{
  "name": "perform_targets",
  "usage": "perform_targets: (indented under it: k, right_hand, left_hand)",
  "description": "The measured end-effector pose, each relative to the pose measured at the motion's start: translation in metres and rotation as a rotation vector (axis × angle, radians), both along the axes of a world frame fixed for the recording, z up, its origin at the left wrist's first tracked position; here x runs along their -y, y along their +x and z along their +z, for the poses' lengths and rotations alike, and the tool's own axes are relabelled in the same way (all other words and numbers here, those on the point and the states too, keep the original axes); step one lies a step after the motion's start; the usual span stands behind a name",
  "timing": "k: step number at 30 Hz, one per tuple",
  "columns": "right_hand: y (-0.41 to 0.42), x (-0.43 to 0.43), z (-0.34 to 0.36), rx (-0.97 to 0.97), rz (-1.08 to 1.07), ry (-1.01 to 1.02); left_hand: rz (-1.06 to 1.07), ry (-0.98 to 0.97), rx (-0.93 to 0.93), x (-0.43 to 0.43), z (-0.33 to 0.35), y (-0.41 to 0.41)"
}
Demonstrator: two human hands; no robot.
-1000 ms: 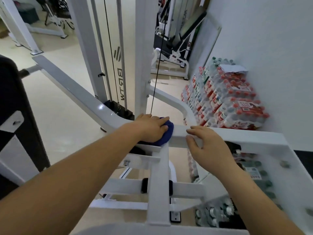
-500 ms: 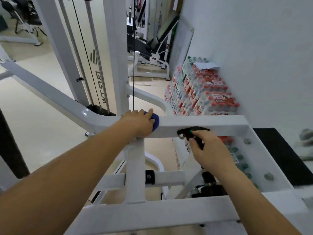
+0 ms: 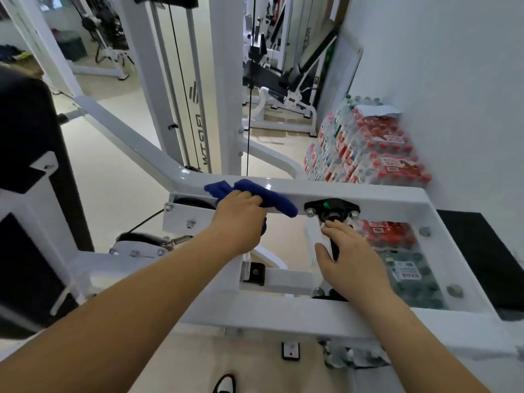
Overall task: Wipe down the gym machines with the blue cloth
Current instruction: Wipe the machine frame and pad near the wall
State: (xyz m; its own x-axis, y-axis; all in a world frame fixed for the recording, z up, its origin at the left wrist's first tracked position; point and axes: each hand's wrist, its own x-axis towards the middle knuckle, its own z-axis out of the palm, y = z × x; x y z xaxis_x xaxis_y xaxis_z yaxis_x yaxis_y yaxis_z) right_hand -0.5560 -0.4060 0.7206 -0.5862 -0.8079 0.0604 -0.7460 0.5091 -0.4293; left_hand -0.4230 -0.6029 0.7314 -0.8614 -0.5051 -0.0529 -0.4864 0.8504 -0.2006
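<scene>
The left hand (image 3: 238, 214) grips the blue cloth (image 3: 272, 198), fingers curled over it, pressing it on the front edge of the white bar (image 3: 382, 194). The cloth's right end sits just beside a black bracket (image 3: 331, 208). Past the bracket, bare bar runs to the corner. Below the bracket, the right hand (image 3: 348, 256) curls round a black handle (image 3: 335, 248). Water bottle packs (image 3: 368, 154) line the wall beyond.
</scene>
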Motion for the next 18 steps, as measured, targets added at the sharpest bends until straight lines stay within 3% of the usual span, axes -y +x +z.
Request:
perform_targets:
  k: [4, 6, 9, 11, 13, 16, 18]
  right_hand:
    - [0.0, 0.002, 0.011, -0.013, 0.006, 0.061]
    - [0.005, 0.004, 0.015, 0.062, -0.004, 0.005]
    - [0.018, 0.012, 0.03, 0.489, -0.064, -0.253]
    - [0.026, 0.019, 0.042, 0.903, -0.031, -0.357]
    - [0.024, 0.025, 0.048, 1.105, 0.003, -0.447]
    - [0.002, 0.026, 0.048, 1.014, -0.199, -0.636]
    - [-0.016, 0.021, 0.047, 0.931, -0.365, -0.736]
  left_hand:
    - [-0.054, 0.049, 0.061, -0.038, 0.007, 0.018]
    - [-0.057, 0.098, 0.004, -0.043, 0.013, 0.023]
    - [0.034, 0.295, -0.37, -0.037, 0.025, 0.013]
    - [0.07, 0.579, -0.715, -0.044, 0.031, -0.004]
    - [0.113, 0.862, -0.935, -0.056, 0.041, -0.026]
    - [0.071, 1.146, -0.89, -0.064, 0.051, -0.057]
    - [-0.008, 1.154, -0.785, -0.058, 0.053, -0.079]
